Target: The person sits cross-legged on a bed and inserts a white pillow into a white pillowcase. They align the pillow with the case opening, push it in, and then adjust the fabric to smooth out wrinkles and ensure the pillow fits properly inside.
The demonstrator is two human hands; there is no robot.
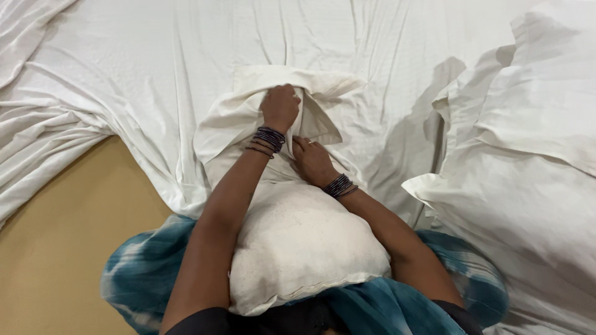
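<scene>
**Count of things on the bed**

There are two bare hands: the left hand [280,107] and the right hand [312,161]. Each wrist carries one stack of thin dark bangles [267,140], so two stacks. One bare cream-white pillow [298,239] lies in the lap. One white fabric pillowcase [248,118] is there. One wide white crumpled bedsheet [186,56] is seen. At right, one pile of white folded linen [534,155].
</scene>
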